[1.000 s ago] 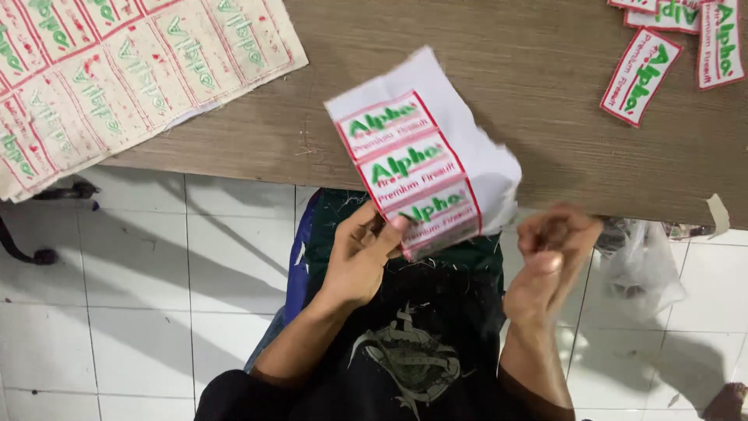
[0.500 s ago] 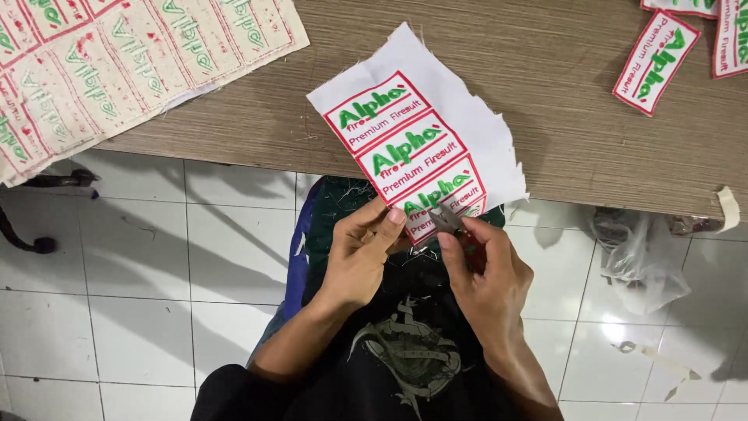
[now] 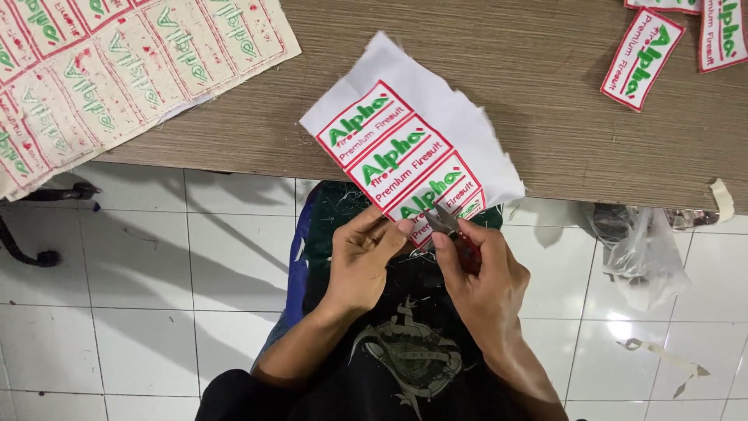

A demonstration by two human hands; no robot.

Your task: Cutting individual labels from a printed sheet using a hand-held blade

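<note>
My left hand (image 3: 362,261) and right hand (image 3: 487,273) meet under the patch strip (image 3: 409,148), overhanging the table (image 3: 506,93) edge; 1 sheet (image 3: 117,70) lies far left.

Light: bright, even, coming from overhead | Shadows: desk (image 3: 545,117) edge is casting a soft band onto the floor tiles (image 3: 140,257) | Glare: tiles are reflecting faintly at lower right | Focus: centre is staying sharp, corners are softening slightly | Blur: none

A large sheet of uncut patches (image 3: 117,70) lies upper left on the wooden counter (image 3: 506,70); cut patches (image 3: 643,58) sit upper right. A plastic bag (image 3: 639,249) hangs lower right above the white tiled floor (image 3: 140,296).
</note>
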